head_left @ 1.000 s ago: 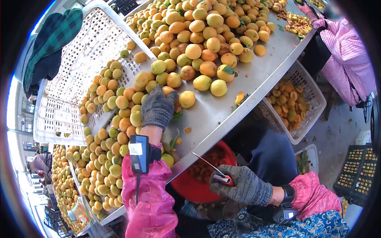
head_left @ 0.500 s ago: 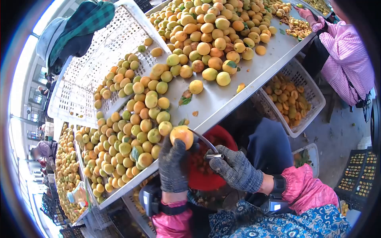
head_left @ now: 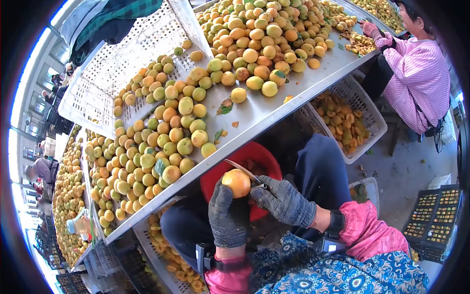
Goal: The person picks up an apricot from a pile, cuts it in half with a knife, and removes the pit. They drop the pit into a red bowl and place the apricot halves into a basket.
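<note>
My left hand (head_left: 227, 215), in a dark knit glove, grips an orange apricot (head_left: 236, 183) over my lap. My right hand (head_left: 284, 201), gloved the same way, holds a small knife (head_left: 243, 171) whose blade rests against the top of that fruit. Right behind the fruit, a red bucket (head_left: 220, 166) sits under the edge of the metal table (head_left: 267, 115). A big heap of yellow and orange apricots (head_left: 254, 34) covers the table's far part, and more apricots (head_left: 169, 142) lie at its left near the edge.
A white plastic crate (head_left: 117, 68) lies tipped on the table at the left, a green plaid cloth on it. A white basket (head_left: 364, 132) of cut fruit stands below the table at right. A person in a pink checked top (head_left: 416, 78) works at the far right. Black trays (head_left: 431, 223) lie on the floor.
My left hand took an apricot from the table and brought it down over my lap. My right hand raised the knife to it, and the blade now touches the fruit.
</note>
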### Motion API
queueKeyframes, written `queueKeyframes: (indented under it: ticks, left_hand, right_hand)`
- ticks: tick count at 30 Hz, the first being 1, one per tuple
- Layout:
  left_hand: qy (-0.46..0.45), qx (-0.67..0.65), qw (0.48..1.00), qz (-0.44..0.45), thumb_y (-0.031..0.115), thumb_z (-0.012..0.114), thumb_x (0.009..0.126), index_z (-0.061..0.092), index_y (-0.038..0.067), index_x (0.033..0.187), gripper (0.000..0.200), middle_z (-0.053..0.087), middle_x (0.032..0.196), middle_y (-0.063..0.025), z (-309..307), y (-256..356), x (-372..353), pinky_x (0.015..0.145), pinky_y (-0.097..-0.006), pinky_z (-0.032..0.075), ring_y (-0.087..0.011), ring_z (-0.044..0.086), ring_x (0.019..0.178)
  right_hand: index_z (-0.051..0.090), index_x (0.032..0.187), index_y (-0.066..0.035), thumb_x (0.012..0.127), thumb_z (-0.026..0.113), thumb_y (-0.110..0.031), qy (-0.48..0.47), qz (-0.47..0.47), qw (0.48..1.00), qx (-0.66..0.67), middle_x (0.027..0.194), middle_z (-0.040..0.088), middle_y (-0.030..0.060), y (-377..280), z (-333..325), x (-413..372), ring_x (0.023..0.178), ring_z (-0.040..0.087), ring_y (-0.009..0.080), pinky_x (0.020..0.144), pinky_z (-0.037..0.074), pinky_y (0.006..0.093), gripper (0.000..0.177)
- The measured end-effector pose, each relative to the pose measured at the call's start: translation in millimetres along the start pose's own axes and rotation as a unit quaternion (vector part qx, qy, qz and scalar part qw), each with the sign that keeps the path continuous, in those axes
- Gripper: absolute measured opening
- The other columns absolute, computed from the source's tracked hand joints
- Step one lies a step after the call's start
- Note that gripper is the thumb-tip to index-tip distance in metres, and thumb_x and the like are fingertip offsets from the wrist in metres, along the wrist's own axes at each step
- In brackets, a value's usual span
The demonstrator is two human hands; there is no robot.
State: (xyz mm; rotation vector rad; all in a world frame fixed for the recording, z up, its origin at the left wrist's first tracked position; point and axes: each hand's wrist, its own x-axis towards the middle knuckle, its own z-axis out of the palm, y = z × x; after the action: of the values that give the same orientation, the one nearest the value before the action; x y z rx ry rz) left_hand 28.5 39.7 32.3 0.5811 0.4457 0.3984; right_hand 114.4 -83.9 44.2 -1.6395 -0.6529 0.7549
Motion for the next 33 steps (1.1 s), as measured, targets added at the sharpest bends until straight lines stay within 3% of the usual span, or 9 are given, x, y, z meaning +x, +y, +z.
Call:
queueKeyframes:
  ticks: [3,7,9,12,14,18,29,31,33]
  left_hand:
    - [0.020,-0.010,1.000,0.008,0.027,0.060,0.089,0.047,-0.003,0.126,0.050,0.056,0.116,-0.0146,1,-3,-5,0.092,-0.0375,0.047,-0.0258,0.056,0.107]
    - [-0.019,0.133,0.991,0.027,0.024,0.065,0.084,0.047,-0.003,0.127,0.054,0.057,0.114,-0.0151,-1,4,-8,0.092,-0.0364,0.047,-0.0246,0.057,0.104]
    - [-0.036,0.198,0.980,0.008,0.023,0.066,0.083,0.046,-0.004,0.127,0.055,0.057,0.113,-0.0155,-7,7,-9,0.092,-0.0365,0.047,-0.0246,0.058,0.104]
    - [-0.046,0.238,0.970,0.023,0.025,0.067,0.083,0.047,-0.004,0.126,0.055,0.058,0.113,-0.0181,-10,2,-14,0.095,-0.0395,0.046,-0.0280,0.058,0.106]
    - [-0.012,-0.004,1.000,-0.015,0.026,0.066,0.084,0.046,-0.005,0.125,0.056,0.058,0.114,-0.0201,-7,-8,-17,0.098,-0.0426,0.044,-0.0318,0.057,0.107]
    - [-0.011,-0.112,0.993,-0.037,0.038,0.065,0.085,0.042,-0.006,0.129,0.066,0.053,0.122,-0.0225,1,-23,-20,0.103,-0.0443,0.040,-0.0338,0.052,0.115]
    - [0.005,-0.115,0.993,-0.008,0.036,0.064,0.086,0.044,-0.001,0.129,0.060,0.054,0.123,-0.0182,17,-35,-34,0.100,-0.0421,0.042,-0.0314,0.052,0.115]
    - [0.003,0.082,0.993,0.082,0.041,0.069,0.080,0.047,-0.003,0.124,0.066,0.058,0.115,-0.0175,25,-31,-37,0.098,-0.0405,0.043,-0.0284,0.057,0.107]
    - [0.004,0.097,0.991,0.093,0.037,0.071,0.078,0.048,-0.002,0.122,0.064,0.059,0.113,-0.0175,26,-30,-36,0.095,-0.0395,0.045,-0.0278,0.058,0.104]
  right_hand:
    - [0.060,0.114,-0.001,0.089,0.057,-0.013,-0.036,-0.087,0.993,-0.077,0.095,0.062,0.0231,1,-4,-2,0.078,0.063,0.0359,0.062,0.051,0.0410,0.028]
    - [0.061,0.111,-0.001,0.086,0.057,-0.010,-0.039,-0.030,0.999,-0.012,0.096,0.060,0.0199,15,-4,-5,0.076,0.062,0.0330,0.058,0.051,0.0408,0.026]
    - [0.059,0.101,0.000,0.095,0.055,-0.024,-0.007,-0.120,0.987,-0.110,0.070,0.061,0.0064,13,-8,-7,0.065,0.060,0.0117,0.057,0.047,0.0284,0.025]
    - [0.059,0.100,0.000,0.094,0.056,-0.026,-0.005,-0.061,0.996,-0.058,0.068,0.060,0.0095,12,-8,-12,0.063,0.060,0.0159,0.057,0.046,0.0301,0.027]
    - [0.059,0.100,0.000,0.094,0.056,-0.026,0.006,-0.037,0.999,-0.026,0.068,0.060,0.0109,6,-5,-17,0.063,0.060,0.0184,0.057,0.046,0.0307,0.027]
    - [0.055,0.118,0.002,0.093,0.056,-0.025,0.028,-0.048,0.996,-0.073,0.080,0.063,0.0209,9,7,-33,0.071,0.064,0.0340,0.056,0.047,0.0407,0.037]
    - [0.040,0.134,0.006,0.092,0.057,-0.026,0.046,-0.088,0.992,-0.072,0.084,0.062,0.0281,18,11,-42,0.073,0.064,0.0394,0.060,0.050,0.0399,0.056]
    - [0.040,0.134,0.006,0.092,0.056,-0.024,0.023,-0.052,0.995,-0.081,0.086,0.063,0.0265,10,7,-44,0.075,0.065,0.0369,0.063,0.050,0.0377,0.054]
    - [0.041,0.134,0.004,0.093,0.056,-0.024,0.030,-0.065,0.997,-0.038,0.088,0.064,0.0250,13,10,-44,0.077,0.066,0.0358,0.065,0.051,0.0367,0.052]
